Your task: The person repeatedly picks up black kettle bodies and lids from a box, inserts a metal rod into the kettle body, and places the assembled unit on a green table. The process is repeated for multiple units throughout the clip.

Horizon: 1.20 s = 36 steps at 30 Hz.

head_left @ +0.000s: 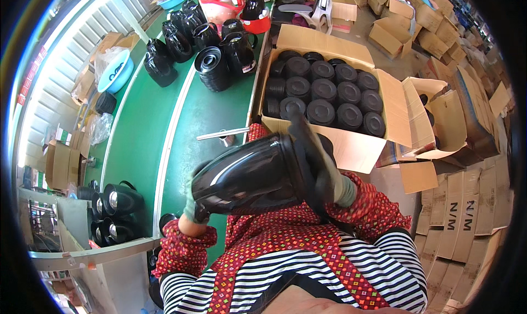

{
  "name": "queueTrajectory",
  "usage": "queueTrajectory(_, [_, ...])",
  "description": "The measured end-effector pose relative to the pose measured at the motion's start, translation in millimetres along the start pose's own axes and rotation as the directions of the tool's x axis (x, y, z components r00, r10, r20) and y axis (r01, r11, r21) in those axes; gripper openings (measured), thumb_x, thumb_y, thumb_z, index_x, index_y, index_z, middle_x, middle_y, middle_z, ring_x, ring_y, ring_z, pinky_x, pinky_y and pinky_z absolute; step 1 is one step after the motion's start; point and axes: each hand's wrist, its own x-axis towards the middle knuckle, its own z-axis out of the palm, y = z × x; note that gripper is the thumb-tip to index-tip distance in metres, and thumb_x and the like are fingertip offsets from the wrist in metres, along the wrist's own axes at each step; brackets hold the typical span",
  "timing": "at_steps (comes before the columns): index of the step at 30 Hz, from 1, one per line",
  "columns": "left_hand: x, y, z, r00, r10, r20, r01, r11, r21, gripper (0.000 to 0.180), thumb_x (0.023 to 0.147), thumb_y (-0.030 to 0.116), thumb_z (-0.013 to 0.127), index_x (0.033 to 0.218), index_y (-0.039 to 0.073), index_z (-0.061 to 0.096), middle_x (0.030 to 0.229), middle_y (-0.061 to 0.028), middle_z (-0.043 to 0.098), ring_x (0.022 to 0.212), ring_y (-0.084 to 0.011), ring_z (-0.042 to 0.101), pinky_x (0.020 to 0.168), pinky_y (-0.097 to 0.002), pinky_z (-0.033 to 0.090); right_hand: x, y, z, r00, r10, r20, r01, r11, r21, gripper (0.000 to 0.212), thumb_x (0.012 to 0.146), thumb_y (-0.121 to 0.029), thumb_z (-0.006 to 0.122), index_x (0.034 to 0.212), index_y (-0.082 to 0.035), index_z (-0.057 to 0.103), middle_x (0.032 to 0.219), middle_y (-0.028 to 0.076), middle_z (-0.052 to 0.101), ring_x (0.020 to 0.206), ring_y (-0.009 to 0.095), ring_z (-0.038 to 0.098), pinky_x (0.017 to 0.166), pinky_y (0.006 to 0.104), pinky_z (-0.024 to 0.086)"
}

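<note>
A glossy black jug body (244, 174), like a vacuum flask shell, lies tilted sideways in front of my chest. My left hand (197, 207), in a dark glove with a pale green cuff, is closed around its lower left end; most of those fingers are hidden behind the shell. At the right end, my gloved right hand (318, 160) wraps over a black ring-like part that sits against the body. Its fingers are partly blurred. Just beyond the jug, a metal rod-like tool (222, 133) rests on the green conveyor (181, 165).
Right of the conveyor, an open carton (307, 39) holds many round black parts. Several black jugs (178, 42) and a stack of black rings (211, 67) stand farther up the belt. More jugs (122, 198) lie lower left. Beyond are a red-and-white jug (219, 6) and a blue basin (115, 75).
</note>
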Motion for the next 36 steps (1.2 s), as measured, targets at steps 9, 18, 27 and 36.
queueTrajectory(9, [15.9,90.9,42.8,0.818,0.449,0.358,-0.565,0.514,0.646,0.043,0.084,0.017,0.087,0.118,-0.004,0.073,0.139,-0.0311,0.063,0.115,-0.0396,0.073,0.096,-0.0423,0.061,-2.7,26.9,-22.1,0.758,0.648,-0.071,-0.540,0.684,0.490,0.067,0.114,-0.054,0.042,0.159,-0.004,0.042,0.151,0.012,0.054,0.136,0.021,0.055,0.117,0.0379,0.044])
queueTrajectory(18, [21.1,-9.8,54.5,0.871,-0.076,0.485,0.112,0.993,-0.045,0.065,0.100,0.012,0.073,0.156,-0.002,0.044,0.155,-0.0185,0.054,0.135,-0.0268,0.061,0.116,-0.0420,0.051,16.8,-15.4,-21.9,0.803,-0.350,0.482,0.591,0.568,-0.573,0.109,0.083,-0.069,0.077,0.160,0.000,0.041,0.164,0.034,0.030,0.152,0.052,0.033,0.122,0.0574,0.030])
queueTrajectory(27, [46.1,50.1,43.3,0.988,0.143,0.061,-0.151,0.978,0.142,0.047,0.081,0.010,0.084,0.124,-0.001,0.070,0.131,-0.0190,0.070,0.119,-0.0312,0.071,0.104,-0.0407,0.056,5.7,25.1,-1.6,0.952,0.120,-0.281,-0.075,0.983,0.166,0.081,0.109,-0.059,0.046,0.161,0.001,0.036,0.152,0.015,0.056,0.137,0.027,0.058,0.117,0.0422,0.045])
queueTrajectory(36, [48.4,44.4,60.9,0.975,0.194,0.113,-0.224,0.853,0.471,0.058,0.086,0.002,0.077,0.142,0.003,0.061,0.120,-0.0173,0.074,0.109,-0.0320,0.074,0.095,-0.0394,0.057,-34.4,91.3,-64.6,0.940,0.262,-0.217,-0.233,0.960,0.153,0.058,0.108,-0.042,0.052,0.146,0.002,0.055,0.143,0.017,0.065,0.128,0.027,0.065,0.111,0.0422,0.053])
